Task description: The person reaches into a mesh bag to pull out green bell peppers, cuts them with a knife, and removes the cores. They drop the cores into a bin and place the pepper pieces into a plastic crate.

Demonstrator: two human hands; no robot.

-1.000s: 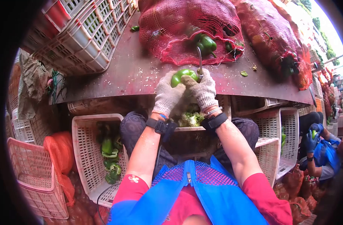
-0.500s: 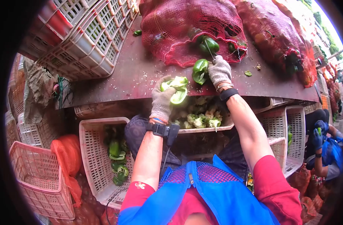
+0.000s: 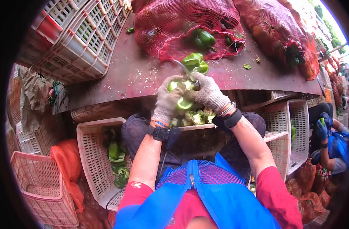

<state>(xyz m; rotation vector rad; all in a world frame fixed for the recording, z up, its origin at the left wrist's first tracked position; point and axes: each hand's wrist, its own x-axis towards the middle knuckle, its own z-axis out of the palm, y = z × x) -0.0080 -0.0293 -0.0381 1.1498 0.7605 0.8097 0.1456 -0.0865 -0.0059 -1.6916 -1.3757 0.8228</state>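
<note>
My left hand (image 3: 167, 98), in a knit glove, is closed around a cut green bell pepper (image 3: 184, 103) with its pale inside showing. My gloved right hand (image 3: 208, 91) meets it and grips a knife (image 3: 182, 68), whose thin curved blade points up and left; most of the handle is hidden. Just beyond the hands, a cut-open green pepper (image 3: 195, 62) lies on the table. Further back, a whole green pepper (image 3: 205, 38) rests at the mouth of a red mesh sack (image 3: 182, 23). Below my hands, a bin holds pale pepper cores (image 3: 197, 118).
A crate (image 3: 91, 152) at my left holds cut green peppers (image 3: 119, 164). Stacked crates (image 3: 79, 42) stand on the table's left (image 3: 117, 84). A second mesh sack (image 3: 273, 34) lies to the right. Another person in blue gloves (image 3: 322, 129) sits at far right.
My right hand has come back from the sack's mouth to the left hand, bringing the knife against the held pepper. The view has shifted slightly.
</note>
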